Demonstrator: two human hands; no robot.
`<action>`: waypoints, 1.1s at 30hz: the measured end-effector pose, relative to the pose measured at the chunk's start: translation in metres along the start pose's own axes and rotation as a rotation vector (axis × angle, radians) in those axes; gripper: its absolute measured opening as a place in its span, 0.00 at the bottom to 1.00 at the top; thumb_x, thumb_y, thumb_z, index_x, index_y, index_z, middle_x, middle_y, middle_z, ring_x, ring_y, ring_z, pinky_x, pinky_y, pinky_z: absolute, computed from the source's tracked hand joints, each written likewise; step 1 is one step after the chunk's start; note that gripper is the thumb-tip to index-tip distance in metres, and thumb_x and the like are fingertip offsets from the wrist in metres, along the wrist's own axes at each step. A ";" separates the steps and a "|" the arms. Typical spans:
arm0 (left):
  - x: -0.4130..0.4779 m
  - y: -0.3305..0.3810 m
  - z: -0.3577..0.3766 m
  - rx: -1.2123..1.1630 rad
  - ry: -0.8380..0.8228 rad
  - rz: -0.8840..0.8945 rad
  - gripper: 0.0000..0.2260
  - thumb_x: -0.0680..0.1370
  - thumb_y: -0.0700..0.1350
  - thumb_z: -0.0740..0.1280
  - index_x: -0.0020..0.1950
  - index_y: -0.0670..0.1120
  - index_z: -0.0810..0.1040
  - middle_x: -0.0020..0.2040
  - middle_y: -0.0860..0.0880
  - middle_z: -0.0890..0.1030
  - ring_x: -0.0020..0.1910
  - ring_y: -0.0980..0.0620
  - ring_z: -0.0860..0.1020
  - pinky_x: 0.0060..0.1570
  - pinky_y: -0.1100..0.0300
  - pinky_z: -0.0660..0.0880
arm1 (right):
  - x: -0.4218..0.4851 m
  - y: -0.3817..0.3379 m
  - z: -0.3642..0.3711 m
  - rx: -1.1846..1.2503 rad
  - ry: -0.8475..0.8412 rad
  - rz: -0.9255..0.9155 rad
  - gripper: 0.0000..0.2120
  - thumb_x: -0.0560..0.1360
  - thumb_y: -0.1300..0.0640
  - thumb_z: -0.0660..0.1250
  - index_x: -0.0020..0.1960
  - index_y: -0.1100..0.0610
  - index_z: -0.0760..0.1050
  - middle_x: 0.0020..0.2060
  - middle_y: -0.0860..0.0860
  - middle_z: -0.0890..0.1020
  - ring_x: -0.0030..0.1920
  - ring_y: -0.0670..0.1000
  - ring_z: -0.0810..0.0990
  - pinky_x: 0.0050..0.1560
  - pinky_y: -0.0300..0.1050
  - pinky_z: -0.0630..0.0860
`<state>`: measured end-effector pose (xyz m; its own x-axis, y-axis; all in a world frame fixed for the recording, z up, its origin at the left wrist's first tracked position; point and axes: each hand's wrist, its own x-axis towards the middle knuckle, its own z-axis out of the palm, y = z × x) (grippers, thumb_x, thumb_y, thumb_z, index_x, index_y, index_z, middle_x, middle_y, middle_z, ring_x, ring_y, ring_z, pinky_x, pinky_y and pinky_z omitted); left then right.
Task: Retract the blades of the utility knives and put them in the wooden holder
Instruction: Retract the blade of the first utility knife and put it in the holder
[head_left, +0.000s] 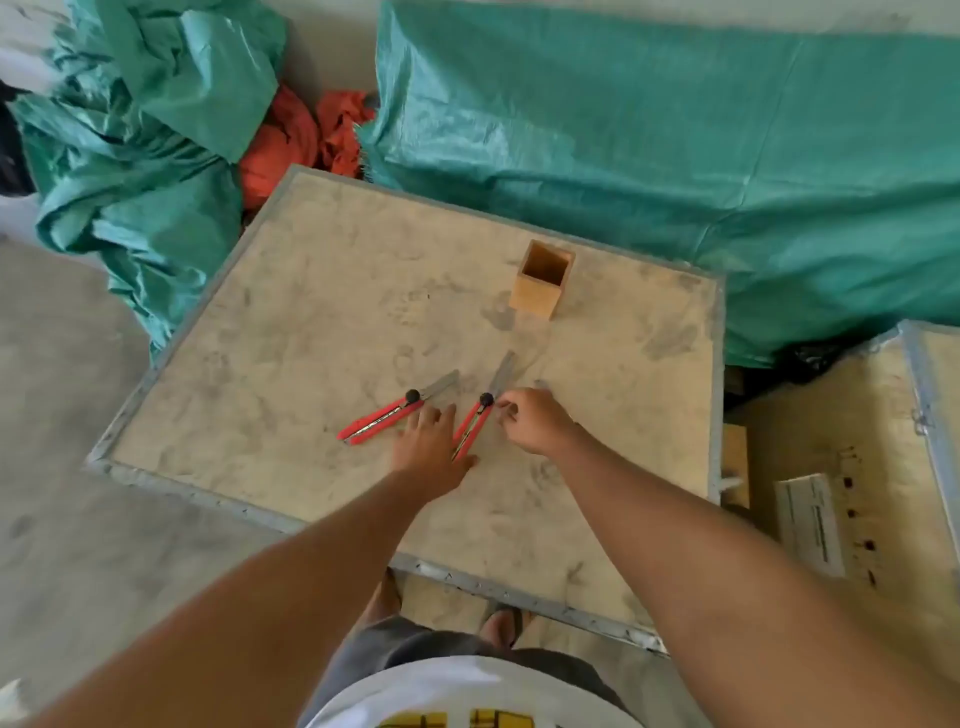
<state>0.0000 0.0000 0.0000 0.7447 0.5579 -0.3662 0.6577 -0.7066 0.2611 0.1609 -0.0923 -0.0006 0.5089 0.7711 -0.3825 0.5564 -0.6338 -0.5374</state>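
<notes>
Two red utility knives lie on a dusty wooden crate top (311, 322), both with grey blades extended. The left knife (382, 415) lies free, pointing up and to the right. My left hand (434, 449) rests flat with spread fingers on the handle end of the right knife (475, 421). My right hand (535, 421) has its fingertips at that knife's black slider knob, fingers curled. A square wooden holder (543, 285) stands upright and empty at the far side of the crate top, well beyond the knives.
Green tarpaulins (675, 145) cover things behind and to the left of the crate. An orange cloth (291, 140) sits between them. Another wooden crate (857, 467) with a white label stands at the right. My feet show below the crate's near edge.
</notes>
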 end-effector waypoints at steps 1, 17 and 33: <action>-0.002 -0.002 0.004 -0.029 -0.027 -0.022 0.36 0.72 0.63 0.68 0.75 0.48 0.61 0.68 0.44 0.71 0.67 0.41 0.71 0.59 0.44 0.74 | 0.003 0.001 0.006 0.043 0.002 0.033 0.12 0.79 0.55 0.67 0.60 0.57 0.82 0.50 0.57 0.87 0.53 0.59 0.85 0.55 0.52 0.81; -0.013 -0.032 0.044 -0.408 0.028 0.071 0.16 0.74 0.38 0.73 0.63 0.42 0.81 0.58 0.43 0.78 0.51 0.44 0.79 0.55 0.60 0.74 | 0.034 0.006 0.041 0.312 0.149 0.190 0.12 0.77 0.60 0.73 0.60 0.57 0.84 0.54 0.57 0.88 0.55 0.56 0.86 0.61 0.53 0.81; -0.018 -0.024 0.015 -0.581 -0.022 -0.050 0.22 0.78 0.36 0.67 0.70 0.52 0.75 0.58 0.49 0.81 0.45 0.54 0.79 0.45 0.66 0.72 | 0.013 -0.008 0.001 0.615 0.181 0.199 0.06 0.75 0.58 0.76 0.48 0.51 0.79 0.42 0.49 0.85 0.43 0.55 0.88 0.43 0.52 0.86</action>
<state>-0.0310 0.0001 -0.0127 0.7130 0.5705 -0.4076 0.6505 -0.3214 0.6881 0.1626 -0.0772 -0.0028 0.6953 0.5865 -0.4153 -0.0083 -0.5714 -0.8207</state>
